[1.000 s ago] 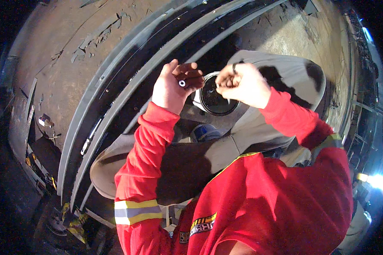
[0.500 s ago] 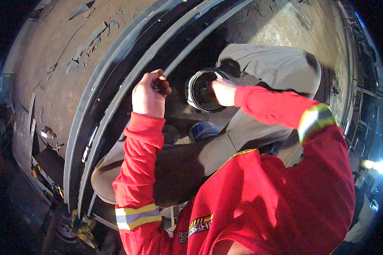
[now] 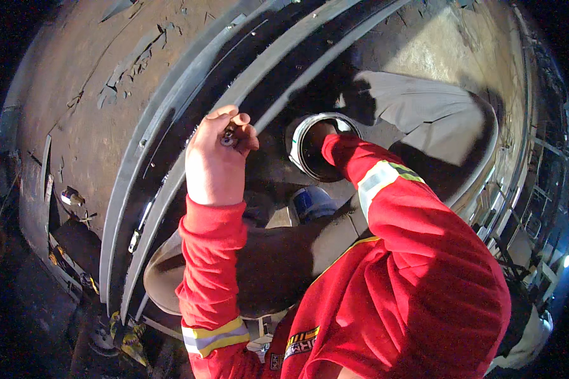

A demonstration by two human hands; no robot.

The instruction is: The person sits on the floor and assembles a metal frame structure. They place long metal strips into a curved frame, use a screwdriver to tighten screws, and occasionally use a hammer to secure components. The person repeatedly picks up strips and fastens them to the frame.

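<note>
My left hand (image 3: 218,161) is raised over the curved grey metal bars, fingers curled round a few small metal pieces (image 3: 227,136). One of them looks round, like a nut; their exact kind is too small to make out. My right hand (image 3: 320,132) reaches down inside a round bucket (image 3: 295,148) with a pale rim and dark interior. Only the skin near the wrist shows there; the fingers are hidden in shadow. The bucket stands between my bent legs, right of my left hand.
Long curved metal bars (image 3: 265,66) run from lower left to upper right beside me. A blue and white container (image 3: 313,203) stands below the bucket. Peeling flakes (image 3: 133,66) mark the brown surface at upper left. A yellow item (image 3: 133,350) lies at lower left.
My right hand has gone deeper into the bucket, its forearm swinging forward. My left hand stays closed on the small pieces, now turned so that they show more.
</note>
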